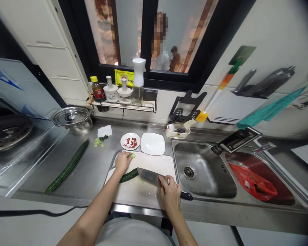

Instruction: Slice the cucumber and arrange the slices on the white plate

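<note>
Cucumber (129,175): dark green piece lying on the board (154,160), its left end partly hidden by the left forearm.
Left hand (123,162): fingers closed on a pale green slice (132,155), over the board's upper left part.
Right hand (169,191): clamped on the knife (149,176), at the board's right side, apart from the left hand.
Knife: blade angled across the board, its left end meeting the cucumber's right end.
Above board: a round plate (130,147) of chopped red bits (132,142) on the left; beside it, a bare square plate (153,143).
Left counter: a long whole cucumber (68,167) lying slantwise; green scraps (99,142) by a white paper (105,130); a lidded pot (78,124) farther back.
Right: a double sink (202,167), with a red bag (256,186) in its right basin.
Shelf (123,105): a yellow-capped bottle (97,89), two white jars (111,93) (124,95) and a spray bottle (138,80).
</note>
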A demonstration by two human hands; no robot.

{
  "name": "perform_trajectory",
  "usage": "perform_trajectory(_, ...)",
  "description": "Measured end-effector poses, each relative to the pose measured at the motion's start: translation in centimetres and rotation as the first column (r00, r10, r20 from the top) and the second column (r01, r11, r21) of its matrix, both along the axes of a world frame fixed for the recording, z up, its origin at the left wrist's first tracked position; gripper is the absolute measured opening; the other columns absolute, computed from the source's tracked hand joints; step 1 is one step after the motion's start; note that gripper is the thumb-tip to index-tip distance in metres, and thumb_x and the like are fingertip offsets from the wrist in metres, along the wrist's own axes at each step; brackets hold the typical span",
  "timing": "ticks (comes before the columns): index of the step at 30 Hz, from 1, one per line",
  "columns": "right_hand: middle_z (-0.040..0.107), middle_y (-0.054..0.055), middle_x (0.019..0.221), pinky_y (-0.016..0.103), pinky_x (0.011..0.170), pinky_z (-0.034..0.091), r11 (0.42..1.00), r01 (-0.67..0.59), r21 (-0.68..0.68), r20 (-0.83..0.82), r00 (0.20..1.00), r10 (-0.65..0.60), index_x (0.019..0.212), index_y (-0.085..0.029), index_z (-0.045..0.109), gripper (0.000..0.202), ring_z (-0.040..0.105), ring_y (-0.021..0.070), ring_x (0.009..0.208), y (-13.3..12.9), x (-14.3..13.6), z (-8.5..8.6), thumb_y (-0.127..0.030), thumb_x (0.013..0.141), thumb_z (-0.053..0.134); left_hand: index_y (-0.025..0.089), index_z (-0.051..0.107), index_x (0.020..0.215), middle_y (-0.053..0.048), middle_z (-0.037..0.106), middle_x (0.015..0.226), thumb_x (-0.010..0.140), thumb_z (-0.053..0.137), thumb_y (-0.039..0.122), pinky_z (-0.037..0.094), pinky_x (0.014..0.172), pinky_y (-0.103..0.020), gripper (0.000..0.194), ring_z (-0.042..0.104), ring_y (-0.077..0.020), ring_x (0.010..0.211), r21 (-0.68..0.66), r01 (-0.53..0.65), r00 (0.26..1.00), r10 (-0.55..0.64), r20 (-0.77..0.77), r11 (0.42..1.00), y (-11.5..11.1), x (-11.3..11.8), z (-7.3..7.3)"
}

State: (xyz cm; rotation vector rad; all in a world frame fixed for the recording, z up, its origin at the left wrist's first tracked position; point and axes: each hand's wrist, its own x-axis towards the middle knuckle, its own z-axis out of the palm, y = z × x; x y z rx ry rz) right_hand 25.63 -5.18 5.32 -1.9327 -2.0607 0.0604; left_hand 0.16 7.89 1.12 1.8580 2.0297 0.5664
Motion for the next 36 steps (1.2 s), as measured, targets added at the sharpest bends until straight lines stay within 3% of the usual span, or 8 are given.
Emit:
perform_trajectory(14,0.057,0.008,0.103,0.031,0.075,0.033,1.0,-0.015,0.015,-0.053,0.998,0.016,0.11,-0.024,0.068,0.041,0.054,0.0188,0.089,0.3,-0.2,0.0,-0.007,0.08,0.046,0.026,0.073,0.101,-0.006,0.068,0.106,0.083,0.061,0.032,0.041,0.086,-0.03,0.023,0.056,-0.0231,0.101,-0.026,-0.028,0.999,0.027,-0.035,0.999,-0.1,0.1,0.0)
perform_trajectory(19,0.057,0.006,0.091,0.028,0.069,0.038,0.999,0.032,0.014,-0.271,0.962,-0.027,0.105,-0.02,0.068,0.034,0.054,0.0162,0.076,0.7,-0.1,-0.3,-0.018,0.086,0.041,0.024,0.069,0.106,-0.005,0.07,0.094,0.078,0.065,0.036,0.043,0.079,-0.029,0.03,0.06,-0.0209,0.091,-0.002,-0.137,0.978,0.135,0.161,0.991,-0.2,-0.6,-0.4)
perform_trajectory(22,0.057,0.006,0.083,0.028,0.066,0.041,0.995,0.1,-0.012,-0.457,0.884,-0.095,0.096,-0.017,0.067,0.035,0.055,0.0163,0.071,1.1,0.0,-0.3,-0.034,0.091,0.037,0.023,0.066,0.11,-0.003,0.069,0.087,0.08,0.061,0.04,0.045,0.073,-0.026,0.035,0.062,-0.0174,0.081,0.025,-0.265,0.916,0.243,0.319,0.964,-1.1,-1.6,-1.3)
perform_trajectory(25,0.058,0.006,0.077,0.029,0.065,0.042,0.985,0.165,-0.055,-0.558,0.813,-0.167,0.084,-0.017,0.062,0.039,0.055,0.0188,0.072,1.6,0.1,0.1,-0.044,0.091,0.035,0.021,0.066,0.11,-0.002,0.068,0.084,0.083,0.056,0.04,0.046,0.069,-0.024,0.034,0.062,-0.0147,0.074,0.025,-0.309,0.876,0.275,0.396,0.951,-2.5,-2.6,-2.2)
perform_trajectory(30,0.058,0.008,0.077,0.029,0.066,0.043,0.988,0.112,-0.103,-0.574,0.805,-0.151,0.079,-0.019,0.055,0.035,0.055,0.0199,0.073,2.3,0.0,1.2,-0.043,0.092,0.033,0.02,0.07,0.099,-0.004,0.069,0.084,0.083,0.053,0.041,0.047,0.072,-0.027,0.031,0.061,-0.0164,0.075,0.062,-0.268,0.903,0.228,0.365,0.961,-4.9,-3.2,-2.3)
perform_trajectory(36,0.062,0.007,0.082,0.027,0.07,0.041,0.973,-0.051,-0.225,-0.443,0.895,-0.056,0.083,-0.019,0.057,0.031,0.057,0.0184,0.076,2.9,-1.0,2.2,-0.032,0.094,0.032,0.021,0.07,0.095,-0.006,0.07,0.095,0.087,0.052,0.037,0.047,0.082,-0.032,0.025,0.061,-0.0187,0.086,0.126,-0.076,0.958,0.038,0.284,0.989,-6.8,-1.9,-0.3)
